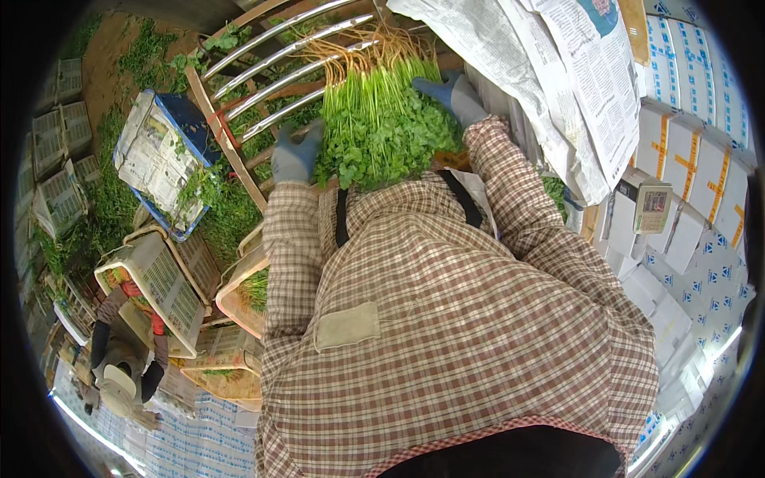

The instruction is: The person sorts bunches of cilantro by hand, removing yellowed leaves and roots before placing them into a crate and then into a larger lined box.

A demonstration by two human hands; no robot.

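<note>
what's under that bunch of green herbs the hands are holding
Under the herb bunch a rack of shiny metal bars shows on its left, with pale roots over them. The left hand and right hand flank it. Directly beneath, leaves hide everything.

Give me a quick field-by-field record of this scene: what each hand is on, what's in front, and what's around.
left hand: gloved left hand pressed against the left side of the bundle of leafy greens
right hand: gloved right hand pressed against the bundle's right side
greens: pale roots pointing away, leaves toward the person
support: metal rack bars under the roots
right side: newspaper sheets, stacked white cartons
left side: plastic crates, another person crouching
</note>
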